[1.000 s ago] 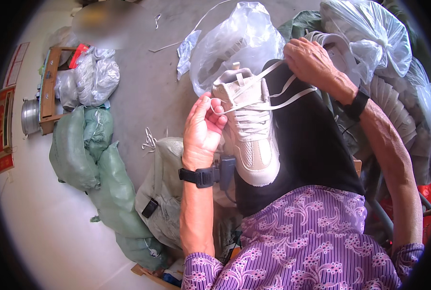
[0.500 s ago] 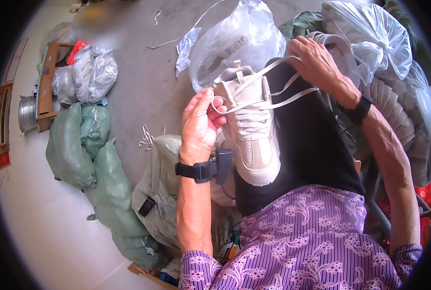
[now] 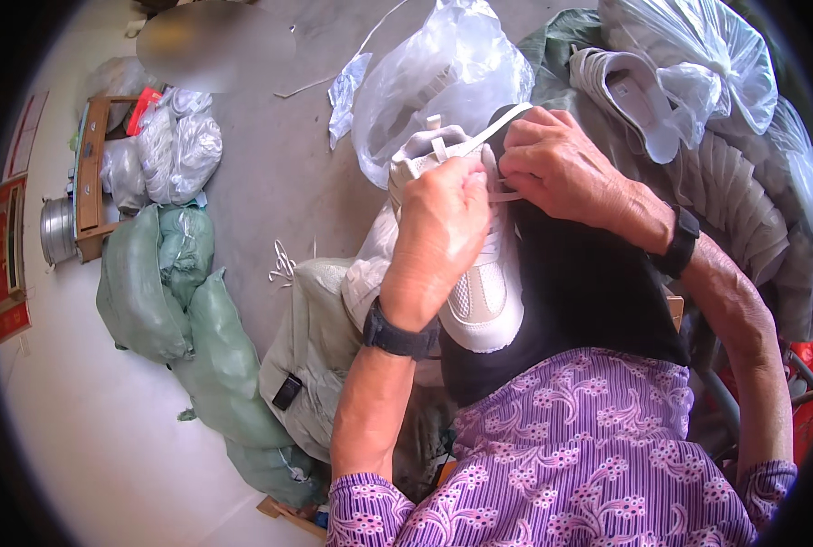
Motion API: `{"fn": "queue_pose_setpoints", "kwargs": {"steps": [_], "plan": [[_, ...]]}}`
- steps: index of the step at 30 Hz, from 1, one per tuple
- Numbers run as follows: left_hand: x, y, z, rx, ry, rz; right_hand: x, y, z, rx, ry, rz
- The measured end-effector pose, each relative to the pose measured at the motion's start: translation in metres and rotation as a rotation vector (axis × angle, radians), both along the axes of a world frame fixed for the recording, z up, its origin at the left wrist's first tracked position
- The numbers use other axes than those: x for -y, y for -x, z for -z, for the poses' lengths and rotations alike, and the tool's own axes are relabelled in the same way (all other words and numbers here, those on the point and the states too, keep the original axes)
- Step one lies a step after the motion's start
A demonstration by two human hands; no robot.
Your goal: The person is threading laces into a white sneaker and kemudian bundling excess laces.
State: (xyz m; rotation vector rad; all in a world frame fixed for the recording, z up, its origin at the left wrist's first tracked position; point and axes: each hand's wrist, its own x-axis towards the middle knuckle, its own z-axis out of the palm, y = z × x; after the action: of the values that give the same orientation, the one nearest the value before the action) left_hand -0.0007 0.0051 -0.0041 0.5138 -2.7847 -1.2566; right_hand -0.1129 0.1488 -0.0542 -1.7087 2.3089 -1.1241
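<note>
A pale beige-white sneaker [image 3: 487, 305] lies on my lap over black cloth, toe toward me. My left hand [image 3: 438, 232] is closed over the lacing, its fingertips pinching the shoelace and partly hidden behind the knuckles. Just right of it, my right hand [image 3: 560, 169] has its fingers curled in, shut on the same shoelace [image 3: 502, 128]. One stretch of lace arcs from the shoe's collar up to the right hand; another short stretch runs between the two hands. The back of the left hand covers most of the eyelets.
Another pale shoe [image 3: 627, 96] lies at the upper right beside a stack of pale shoe parts [image 3: 730, 205] and tied clear bags [image 3: 698, 41]. Ahead is a clear plastic bag [image 3: 443, 68] on the floor. Green sacks [image 3: 229, 365] and a wooden cabinet [image 3: 90, 173] stand left.
My left hand has moved right and up from the shoe's side onto its lacing. My right hand has come down and left, close to the shoe, so the long lace loops have drawn in.
</note>
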Motion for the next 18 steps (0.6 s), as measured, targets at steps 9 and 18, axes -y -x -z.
{"fn": "queue_pose_setpoints", "kwargs": {"steps": [9,18], "plan": [[0.012,0.029,-0.021,0.524,-0.171,0.076,0.003,-0.004,0.007,-0.067,0.013,0.049],[0.009,0.032,0.003,0.236,0.195,0.261,-0.004,-0.009,0.003,-0.148,0.09,0.087]]}}
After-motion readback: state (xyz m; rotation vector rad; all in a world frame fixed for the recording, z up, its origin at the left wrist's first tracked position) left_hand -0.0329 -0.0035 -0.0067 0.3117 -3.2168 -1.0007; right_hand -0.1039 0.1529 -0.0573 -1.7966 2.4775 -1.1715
